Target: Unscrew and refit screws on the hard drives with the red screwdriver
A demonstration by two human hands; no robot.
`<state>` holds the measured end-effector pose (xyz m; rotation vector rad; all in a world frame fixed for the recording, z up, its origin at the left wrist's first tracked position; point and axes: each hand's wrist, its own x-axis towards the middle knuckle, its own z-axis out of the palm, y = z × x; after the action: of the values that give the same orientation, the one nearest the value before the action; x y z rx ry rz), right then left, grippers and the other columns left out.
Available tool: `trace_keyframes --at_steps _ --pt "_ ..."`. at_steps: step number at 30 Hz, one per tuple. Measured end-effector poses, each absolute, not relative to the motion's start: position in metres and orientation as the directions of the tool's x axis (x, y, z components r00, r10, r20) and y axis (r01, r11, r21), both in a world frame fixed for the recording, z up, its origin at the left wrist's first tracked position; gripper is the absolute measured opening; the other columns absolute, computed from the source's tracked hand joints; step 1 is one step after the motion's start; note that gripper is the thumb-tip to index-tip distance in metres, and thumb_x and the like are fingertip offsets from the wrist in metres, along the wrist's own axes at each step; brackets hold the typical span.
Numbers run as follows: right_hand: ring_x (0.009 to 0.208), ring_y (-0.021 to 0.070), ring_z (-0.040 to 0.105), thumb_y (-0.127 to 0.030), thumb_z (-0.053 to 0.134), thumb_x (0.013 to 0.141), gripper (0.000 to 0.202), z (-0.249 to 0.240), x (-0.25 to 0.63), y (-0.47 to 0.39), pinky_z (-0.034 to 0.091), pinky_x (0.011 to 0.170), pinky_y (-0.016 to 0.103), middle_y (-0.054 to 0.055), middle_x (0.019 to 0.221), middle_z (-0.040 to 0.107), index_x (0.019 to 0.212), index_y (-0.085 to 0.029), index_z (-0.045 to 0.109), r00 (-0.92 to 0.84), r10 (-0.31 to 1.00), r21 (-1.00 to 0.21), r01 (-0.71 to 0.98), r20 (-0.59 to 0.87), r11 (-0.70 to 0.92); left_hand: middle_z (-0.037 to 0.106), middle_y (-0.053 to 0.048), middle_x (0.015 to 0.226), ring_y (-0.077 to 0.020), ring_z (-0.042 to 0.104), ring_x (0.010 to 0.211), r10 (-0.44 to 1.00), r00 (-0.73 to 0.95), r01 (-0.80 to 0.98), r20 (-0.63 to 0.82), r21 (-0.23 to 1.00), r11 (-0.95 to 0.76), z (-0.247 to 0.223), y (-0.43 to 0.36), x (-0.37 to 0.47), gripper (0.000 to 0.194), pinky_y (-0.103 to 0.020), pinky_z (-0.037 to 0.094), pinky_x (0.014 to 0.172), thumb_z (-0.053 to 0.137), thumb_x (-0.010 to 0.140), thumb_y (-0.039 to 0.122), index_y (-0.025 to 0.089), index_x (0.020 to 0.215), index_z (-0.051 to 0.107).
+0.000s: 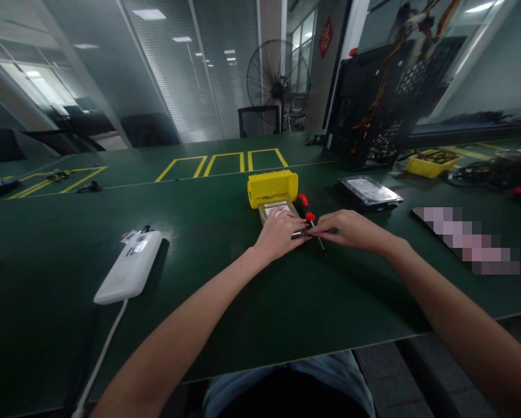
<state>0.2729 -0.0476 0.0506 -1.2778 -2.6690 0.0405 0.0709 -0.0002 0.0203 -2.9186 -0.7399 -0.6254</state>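
My left hand (278, 233) lies over the near part of a hard drive (269, 207), which leans on a yellow bin (272, 188) lying on its side. A small metal piece (299, 234) shows between its fingertips. From the right, my right hand (345, 228) meets it with fingers pinched together at that piece's end; what these fingers hold is too small to name. A screwdriver (304, 204) with a red and black handle lies beside the drive, its shaft passing under my right fingertips.
A second hard drive (369, 193) lies to the right, near a blurred pink object (464, 238). A white power bank (132, 267) with a cable sits left. A black computer case (369, 104) and yellow tray (430, 164) stand at the back right of the green table (225, 325).
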Motion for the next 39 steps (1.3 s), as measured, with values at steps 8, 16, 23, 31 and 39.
trace_keyframes --at_steps 8,16,23,31,39 --pt "0.081 0.0178 0.062 -0.034 0.048 0.087 0.025 0.047 0.273 -0.042 0.045 0.068 0.029 0.002 0.095 0.067 0.103 -0.024 0.065 -0.39 0.883 -0.147 0.888 0.262 0.436 0.064 0.0 0.111 -0.0198 0.05 0.103 0.451 0.793 0.481 0.411 0.034 -0.876 0.022 -0.002 0.07 0.029 -0.038 0.03 0.092 0.051 0.086 0.037 0.023 0.11 0.061" --pt "0.069 0.0219 0.061 -0.061 0.042 0.08 0.051 0.009 0.268 -0.017 0.042 0.055 0.03 0.008 0.08 0.063 0.101 -0.017 0.055 0.11 0.988 -0.337 0.939 0.105 -0.069 0.064 0.002 0.113 -0.0199 0.05 0.103 0.462 0.786 0.487 0.411 0.049 -0.872 0.018 0.0 0.069 0.032 -0.039 0.028 0.096 0.05 0.086 0.039 0.023 0.112 0.06" --pt "0.077 0.0261 0.062 -0.06 0.049 0.073 0.047 0.031 0.268 0.018 0.046 0.06 0.034 0.013 0.083 0.063 0.081 -0.015 0.061 0.079 0.956 -0.243 0.958 -0.284 -0.151 0.063 0.0 0.116 -0.0206 0.049 0.107 0.476 0.787 0.5 0.393 0.048 -0.865 0.017 -0.001 0.067 0.035 -0.04 0.027 0.096 0.046 0.088 0.041 0.023 0.114 0.059" --pt "0.081 0.0297 0.063 -0.056 0.064 0.061 0.062 0.028 0.252 0.046 0.05 0.069 0.041 0.022 0.094 0.061 0.098 -0.007 0.057 0.299 0.945 -0.488 0.81 -0.135 -0.326 0.065 0.0 0.111 -0.0194 0.05 0.104 0.457 0.783 0.482 0.422 0.054 -0.875 0.019 -0.001 0.069 0.032 -0.038 0.029 0.094 0.048 0.087 0.04 0.022 0.108 0.062" --pt "0.056 0.0102 0.056 -0.049 0.037 0.086 0.041 0.042 0.267 0.036 0.045 0.049 0.021 0.006 0.08 0.062 0.102 -0.014 0.052 0.245 0.929 -0.746 0.664 0.279 0.049 0.063 0.001 0.114 -0.0191 0.05 0.104 0.456 0.783 0.482 0.423 0.053 -0.875 0.018 0.0 0.068 0.033 -0.039 0.028 0.095 0.047 0.087 0.042 0.023 0.109 0.062"
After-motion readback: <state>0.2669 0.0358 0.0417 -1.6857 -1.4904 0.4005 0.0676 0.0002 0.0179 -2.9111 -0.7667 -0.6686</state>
